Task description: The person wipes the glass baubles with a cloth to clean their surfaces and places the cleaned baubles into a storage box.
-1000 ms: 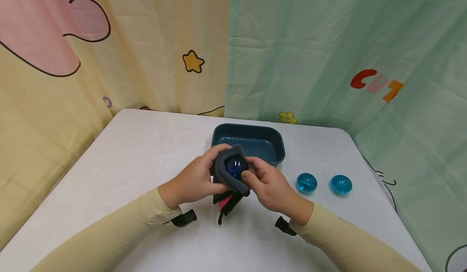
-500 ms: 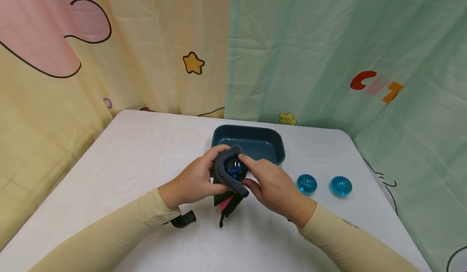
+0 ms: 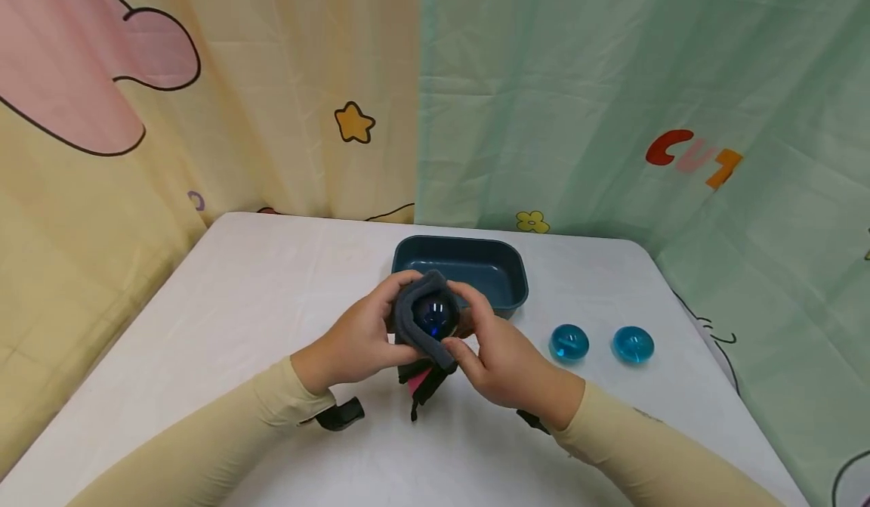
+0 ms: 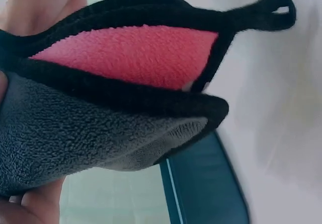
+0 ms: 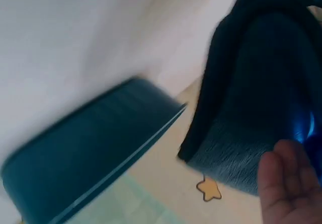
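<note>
A dark blue glass ball (image 3: pixel 436 315) sits in a folded grey towel (image 3: pixel 406 316) above the middle of the table. My left hand (image 3: pixel 360 341) grips the towel from the left, its thumb below and fingers above. From the right, my right hand (image 3: pixel 519 360) holds the ball, fingertips at its upper side and thumb near its lower edge. In the left wrist view the towel (image 4: pixel 65 128) shows a pink inner side, black binding and a hanging loop (image 4: pixel 269 13). The right wrist view shows the right hand's fingers (image 5: pixel 287 183) against the towel, beside the shiny ball.
Behind the hands stands a dark teal rectangular basin (image 3: pixel 499 276). Two light blue glass balls, a nearer one (image 3: pixel 569 342) and another (image 3: pixel 633 344), lie to the right on the white table (image 3: pixel 285 265). Printed curtains (image 3: pixel 503 99) hang behind.
My right hand's fingers have shifted around the ball, lifting and setting down again with the thumb lower. The ball has turned slightly in the towel; the left hand keeps its grip.
</note>
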`<state>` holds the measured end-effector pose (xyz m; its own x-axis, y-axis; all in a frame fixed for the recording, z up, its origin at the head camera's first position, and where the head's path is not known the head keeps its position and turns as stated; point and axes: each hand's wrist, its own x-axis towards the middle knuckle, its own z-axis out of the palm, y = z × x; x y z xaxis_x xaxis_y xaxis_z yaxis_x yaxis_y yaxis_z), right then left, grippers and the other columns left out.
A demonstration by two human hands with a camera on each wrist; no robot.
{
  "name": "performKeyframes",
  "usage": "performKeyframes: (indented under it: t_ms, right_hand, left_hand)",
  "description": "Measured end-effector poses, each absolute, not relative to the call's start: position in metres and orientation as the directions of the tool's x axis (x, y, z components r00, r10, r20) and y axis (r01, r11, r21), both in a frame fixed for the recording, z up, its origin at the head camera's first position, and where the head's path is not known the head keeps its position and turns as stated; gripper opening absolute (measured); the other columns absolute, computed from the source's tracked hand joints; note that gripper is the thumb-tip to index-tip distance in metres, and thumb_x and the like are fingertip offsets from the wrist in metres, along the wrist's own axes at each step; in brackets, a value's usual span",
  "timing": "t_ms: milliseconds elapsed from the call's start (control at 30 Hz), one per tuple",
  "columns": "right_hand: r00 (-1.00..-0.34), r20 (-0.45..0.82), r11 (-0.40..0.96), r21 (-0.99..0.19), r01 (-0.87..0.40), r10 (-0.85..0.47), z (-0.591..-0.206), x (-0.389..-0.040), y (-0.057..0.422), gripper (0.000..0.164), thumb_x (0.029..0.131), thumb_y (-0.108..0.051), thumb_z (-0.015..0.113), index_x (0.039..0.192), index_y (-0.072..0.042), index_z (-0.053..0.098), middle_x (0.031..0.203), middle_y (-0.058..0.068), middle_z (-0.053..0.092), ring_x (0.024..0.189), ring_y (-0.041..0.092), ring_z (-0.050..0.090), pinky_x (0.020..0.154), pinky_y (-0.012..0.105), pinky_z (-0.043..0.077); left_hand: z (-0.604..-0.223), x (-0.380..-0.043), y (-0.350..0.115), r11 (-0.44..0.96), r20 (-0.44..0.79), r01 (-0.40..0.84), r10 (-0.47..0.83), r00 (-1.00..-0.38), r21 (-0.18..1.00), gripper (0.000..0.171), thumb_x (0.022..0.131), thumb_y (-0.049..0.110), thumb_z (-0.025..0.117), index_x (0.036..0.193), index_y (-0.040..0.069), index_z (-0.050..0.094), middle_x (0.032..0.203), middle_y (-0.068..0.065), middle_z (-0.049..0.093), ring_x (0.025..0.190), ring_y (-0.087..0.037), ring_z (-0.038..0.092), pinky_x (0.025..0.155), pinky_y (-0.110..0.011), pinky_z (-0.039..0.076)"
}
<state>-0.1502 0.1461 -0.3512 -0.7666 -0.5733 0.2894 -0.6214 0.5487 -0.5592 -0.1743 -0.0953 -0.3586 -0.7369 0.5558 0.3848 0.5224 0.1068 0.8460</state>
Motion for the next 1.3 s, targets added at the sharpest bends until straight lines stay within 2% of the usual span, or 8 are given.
performKeyframes:
  t_ms: [233,467,567,733,967,1033,1200,1300]
  right_hand:
    - [-0.700,0.394,0.680,-0.218,-0.700,-0.595,-0.3476,-0.1544,0.1493,0.067,0.094,-0.018,0.081,0.150,-0.004,0.047,0.111,0.005,0.075,0.097,0.019,0.072,0.085,0.035,0.062]
    - [-0.830,0.179,0.494,-0.730,-0.471,-0.528,-0.3469,-0.1544,0.1501,0.039,0.111,-0.022,0.056,0.143,0.001,0.053,0.106,0.009,0.074,0.092,0.017,0.073,0.080,0.026,0.061]
    - [-0.831,0.160,0.460,-0.769,-0.443,-0.532,-0.3467,-0.1534,0.1478,0.043,0.113,-0.026,0.050,0.148,0.000,0.048,0.114,0.010,0.074,0.101,0.017,0.075,0.089,0.030,0.062]
    - [-0.764,0.252,0.568,-0.540,-0.621,-0.595,-0.3479,-0.1507,0.1459,0.068,0.106,-0.019,0.064,0.159,-0.005,0.024,0.120,0.010,0.074,0.105,0.020,0.074,0.089,0.036,0.063]
    - [-0.697,0.375,0.681,-0.202,-0.704,-0.611,-0.3450,-0.1520,0.1474,0.066,0.095,-0.019,0.080,0.150,-0.007,0.047,0.104,0.004,0.076,0.089,0.017,0.072,0.078,0.032,0.062]
    - [-0.723,0.355,0.676,-0.269,-0.686,-0.593,-0.3446,-0.1511,0.1480,0.066,0.096,-0.021,0.079,0.151,-0.004,0.047,0.102,0.003,0.076,0.088,0.016,0.072,0.076,0.029,0.061]
    - [-0.834,0.156,0.518,-0.719,-0.464,-0.530,-0.3457,-0.1510,0.1488,0.045,0.109,-0.023,0.060,0.145,0.003,0.050,0.106,0.008,0.076,0.090,0.014,0.073,0.080,0.025,0.061]
    - [-0.846,0.104,0.449,-0.810,-0.377,-0.523,-0.3477,-0.1515,0.1466,0.044,0.113,-0.025,0.051,0.148,0.001,0.048,0.116,0.012,0.075,0.099,0.016,0.074,0.088,0.028,0.062]
  left_hand:
    - [-0.3577,-0.1740,-0.0954,0.104,0.376,0.518,0.570,-0.730,0.849,0.082,0.085,-0.001,0.085,0.152,0.009,0.038,0.146,-0.013,0.061,0.122,-0.019,0.066,0.098,-0.031,0.060]
    - [-0.3566,-0.1727,-0.0939,0.154,0.345,0.517,0.583,-0.736,0.842,0.080,0.086,0.003,0.086,0.151,0.015,0.041,0.139,-0.006,0.066,0.120,-0.017,0.067,0.098,-0.031,0.059]
    - [-0.3573,-0.1727,-0.0952,0.159,0.345,0.519,0.581,-0.737,0.840,0.081,0.085,0.004,0.087,0.151,0.014,0.040,0.138,-0.008,0.066,0.118,-0.017,0.068,0.098,-0.031,0.059]
    - [-0.3590,-0.1739,-0.0978,0.134,0.362,0.514,0.561,-0.744,0.847,0.082,0.084,0.001,0.086,0.151,0.009,0.040,0.141,-0.012,0.063,0.116,-0.018,0.068,0.096,-0.029,0.060]
    - [-0.3582,-0.1730,-0.0977,0.113,0.350,0.497,0.578,-0.737,0.860,0.081,0.086,0.000,0.085,0.151,0.010,0.039,0.145,-0.011,0.061,0.122,-0.019,0.067,0.097,-0.031,0.060]
    - [-0.3574,-0.1722,-0.0970,0.123,0.345,0.500,0.583,-0.736,0.857,0.080,0.086,0.001,0.085,0.151,0.012,0.040,0.144,-0.009,0.062,0.122,-0.019,0.067,0.098,-0.031,0.060]
    - [-0.3555,-0.1711,-0.0960,0.162,0.317,0.503,0.606,-0.729,0.849,0.079,0.086,0.002,0.085,0.151,0.014,0.040,0.140,-0.008,0.066,0.120,-0.017,0.068,0.099,-0.030,0.059]
    - [-0.3570,-0.1713,-0.0967,0.173,0.316,0.506,0.602,-0.733,0.845,0.079,0.086,0.004,0.086,0.151,0.013,0.040,0.139,-0.008,0.066,0.119,-0.017,0.068,0.100,-0.030,0.059]
